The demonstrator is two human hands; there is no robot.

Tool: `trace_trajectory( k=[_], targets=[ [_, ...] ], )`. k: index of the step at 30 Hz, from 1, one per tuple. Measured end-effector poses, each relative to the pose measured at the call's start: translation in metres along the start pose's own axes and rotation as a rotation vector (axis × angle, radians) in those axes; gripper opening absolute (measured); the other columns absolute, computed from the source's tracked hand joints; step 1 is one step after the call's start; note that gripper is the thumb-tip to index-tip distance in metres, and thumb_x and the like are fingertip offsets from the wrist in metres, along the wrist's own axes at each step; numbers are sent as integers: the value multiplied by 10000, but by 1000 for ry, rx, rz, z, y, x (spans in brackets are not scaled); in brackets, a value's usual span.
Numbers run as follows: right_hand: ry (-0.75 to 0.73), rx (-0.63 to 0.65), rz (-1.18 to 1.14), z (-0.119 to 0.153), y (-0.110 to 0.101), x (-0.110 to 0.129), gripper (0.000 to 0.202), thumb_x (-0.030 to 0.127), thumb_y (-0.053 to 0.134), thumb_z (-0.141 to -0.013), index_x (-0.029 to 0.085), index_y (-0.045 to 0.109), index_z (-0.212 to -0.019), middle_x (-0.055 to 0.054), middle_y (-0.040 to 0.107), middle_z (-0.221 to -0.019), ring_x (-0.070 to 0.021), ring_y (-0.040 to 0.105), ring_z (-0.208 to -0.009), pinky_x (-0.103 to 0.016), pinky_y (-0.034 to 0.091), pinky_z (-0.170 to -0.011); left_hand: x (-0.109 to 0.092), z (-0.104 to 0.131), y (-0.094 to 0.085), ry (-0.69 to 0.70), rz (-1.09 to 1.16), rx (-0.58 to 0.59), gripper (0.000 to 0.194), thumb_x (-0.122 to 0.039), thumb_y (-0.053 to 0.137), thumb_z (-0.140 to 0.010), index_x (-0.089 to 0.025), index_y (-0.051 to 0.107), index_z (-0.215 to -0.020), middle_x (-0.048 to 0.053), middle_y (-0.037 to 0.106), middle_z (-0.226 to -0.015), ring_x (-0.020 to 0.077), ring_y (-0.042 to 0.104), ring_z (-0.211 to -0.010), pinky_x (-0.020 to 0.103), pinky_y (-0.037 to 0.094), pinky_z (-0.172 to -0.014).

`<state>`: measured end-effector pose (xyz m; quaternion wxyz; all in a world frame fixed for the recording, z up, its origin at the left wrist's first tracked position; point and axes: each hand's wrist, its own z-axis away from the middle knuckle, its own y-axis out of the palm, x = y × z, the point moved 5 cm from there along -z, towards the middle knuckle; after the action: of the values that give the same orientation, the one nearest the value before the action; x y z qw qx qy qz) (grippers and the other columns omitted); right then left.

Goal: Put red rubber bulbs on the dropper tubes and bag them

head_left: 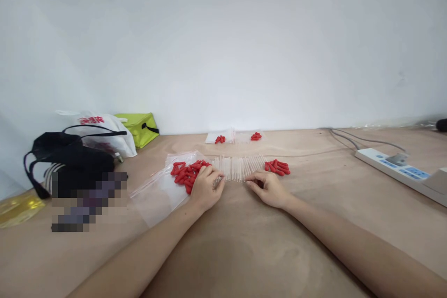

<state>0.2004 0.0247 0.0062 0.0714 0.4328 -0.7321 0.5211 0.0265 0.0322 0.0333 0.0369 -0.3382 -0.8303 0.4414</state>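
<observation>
A row of thin, clear stick-like pieces lies side by side on the table between my hands. My left hand is at the row's left end, its fingers bent and thumb and fingertips close together. At the near right end, the thumb and forefinger of my right hand meet in a pinch. Whatever is between either hand's fingertips is too small to make out. Beside my left hand, a heap of red, elongated pieces rests on a clear zip bag. More red pieces lie just beyond my right hand.
Near the wall, small clear bags lie with two little groups of red pieces. On the left are a black bag, a white plastic bag and a lime-green bag. A corded white power strip sits right.
</observation>
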Motion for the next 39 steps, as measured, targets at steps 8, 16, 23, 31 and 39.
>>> trace_trajectory(
  k=[8, 16, 23, 31, 39],
  targets=[
    [290, -181, 648, -19, -51, -35, 216, 251, 440, -766, 166, 610, -869, -95, 581, -901, -222, 499, -885, -335, 318, -746, 14, -40, 17, -246, -394, 188, 246, -392, 486, -734, -185, 609, -784, 81, 601, -892, 275, 481, -914, 399, 337, -774],
    [549, -58, 625, -13, -54, -65, 253, 352, 425, -761, 189, 613, -806, -74, 596, -865, -207, 530, -821, -345, 296, -732, 21, -45, 30, -342, -449, 290, 279, -385, 454, -732, -171, 627, -777, 113, 612, -927, 290, 490, -944, 399, 328, -788],
    [546, -67, 583, -14, -53, -54, 299, 415, 427, -753, 195, 621, -696, -57, 614, -818, -192, 537, -767, -356, 279, -747, 20, -45, 32, -347, -464, 296, 269, -346, 460, -720, -151, 643, -751, 130, 624, -900, 297, 508, -928, 396, 339, -779],
    [585, -38, 536, -13, -48, -51, 270, 395, 447, -749, 203, 629, -695, -48, 641, -736, -199, 554, -760, -378, 268, -781, 20, -44, 35, -333, -477, 298, 261, -310, 434, -736, -155, 645, -720, 119, 635, -873, 282, 523, -900, 394, 334, -787],
    [698, -114, 458, -11, -47, -54, 261, 398, 477, -712, 209, 642, -640, -62, 641, -656, -225, 575, -742, -414, 295, -794, 13, -43, 35, -298, -497, 306, 279, -263, 408, -752, -132, 654, -763, 150, 631, -883, 299, 507, -921, 413, 325, -793]
  ],
)
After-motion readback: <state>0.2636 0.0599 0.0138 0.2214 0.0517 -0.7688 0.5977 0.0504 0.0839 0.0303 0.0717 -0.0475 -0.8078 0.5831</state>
